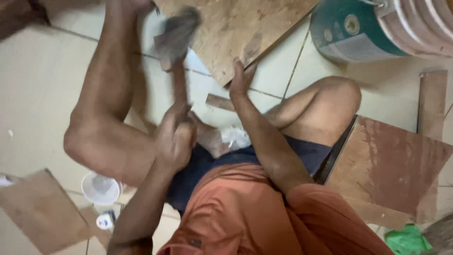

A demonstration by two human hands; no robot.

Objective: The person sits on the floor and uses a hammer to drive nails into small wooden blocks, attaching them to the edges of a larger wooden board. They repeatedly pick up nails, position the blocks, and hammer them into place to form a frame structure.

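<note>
I sit on a tiled floor with both knees bent. My left hand [175, 137] is closed around the wooden handle of a hammer [178, 71]. Its blurred metal head is raised in front of my left leg, near the edge of a plywood board [236, 28]. My right hand [241, 78] lies flat with its fingers stretched out on the near corner of that board. A short wooden strip [218, 101] lies on the tiles just left of my right wrist.
A teal bucket [349, 28] and stacked pale buckets [420, 23] stand at the top right. A reddish board [401, 160] and a narrow plank [432, 99] lie at right. A brown board [42, 208], a white cup [99, 189] and a small bottle [106, 220] are at lower left.
</note>
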